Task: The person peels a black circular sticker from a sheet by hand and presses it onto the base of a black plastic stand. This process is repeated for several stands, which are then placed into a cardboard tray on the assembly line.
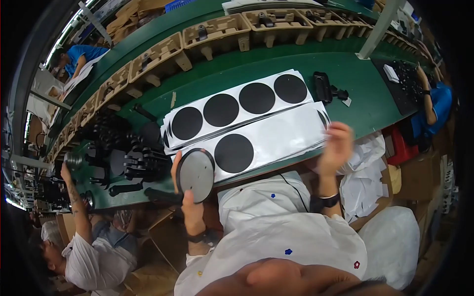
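My left hand (193,212) is closed on a round grey disc with a black rim (196,175), thumb across its near edge and fingers behind it. The disc is tilted, its grey face toward me. A dark handle-like piece (163,195) lies beside it; whether the two are joined cannot be told. Motion smears my right hand (336,148), raised by the right end of the nearer white sheet (286,133); its fingers are unclear. That sheet carries a large black circle (234,153) and a partly visible one at its right end. Behind lies another sheet with several black circles (220,110).
Black handled parts (143,163) crowd the green table (291,56) on the left. A black part (322,88) lies beyond the sheets. Brown moulded trays (217,35) line the back. People work at left (98,256) and right (437,106). Scrap paper (363,190) is heaped at lower right.
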Available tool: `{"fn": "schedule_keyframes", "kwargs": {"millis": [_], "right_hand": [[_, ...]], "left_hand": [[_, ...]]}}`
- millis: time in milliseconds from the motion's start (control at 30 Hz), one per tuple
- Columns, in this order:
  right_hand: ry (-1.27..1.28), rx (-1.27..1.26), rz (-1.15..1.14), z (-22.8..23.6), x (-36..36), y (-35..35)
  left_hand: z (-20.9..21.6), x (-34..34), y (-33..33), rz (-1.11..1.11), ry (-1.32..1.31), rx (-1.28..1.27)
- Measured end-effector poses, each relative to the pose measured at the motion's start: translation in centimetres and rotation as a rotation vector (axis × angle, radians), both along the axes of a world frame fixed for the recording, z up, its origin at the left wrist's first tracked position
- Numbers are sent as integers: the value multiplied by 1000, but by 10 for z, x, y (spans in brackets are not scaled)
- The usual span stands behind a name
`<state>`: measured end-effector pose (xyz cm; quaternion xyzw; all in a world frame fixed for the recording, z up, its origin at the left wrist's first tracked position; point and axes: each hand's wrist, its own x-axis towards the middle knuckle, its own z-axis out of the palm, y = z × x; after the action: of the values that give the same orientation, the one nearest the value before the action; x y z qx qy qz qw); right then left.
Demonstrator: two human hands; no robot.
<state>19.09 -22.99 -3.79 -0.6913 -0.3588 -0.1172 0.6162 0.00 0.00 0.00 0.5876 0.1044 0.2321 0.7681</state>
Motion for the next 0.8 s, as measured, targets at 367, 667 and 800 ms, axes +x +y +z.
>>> {"fn": "schedule_keyframes", "kwargs": {"millis": [367,667,800], "right_hand": [[-429,-395,487,-3,-39,147],[-378,-529,606,6,-37,169],[-369,-421,593,3,-38,173]], "left_hand": [[-30,33,-5,585,-36,134],[-31,27,9,546,-84,-49],[-34,23,12,561,-89,-63]]}}
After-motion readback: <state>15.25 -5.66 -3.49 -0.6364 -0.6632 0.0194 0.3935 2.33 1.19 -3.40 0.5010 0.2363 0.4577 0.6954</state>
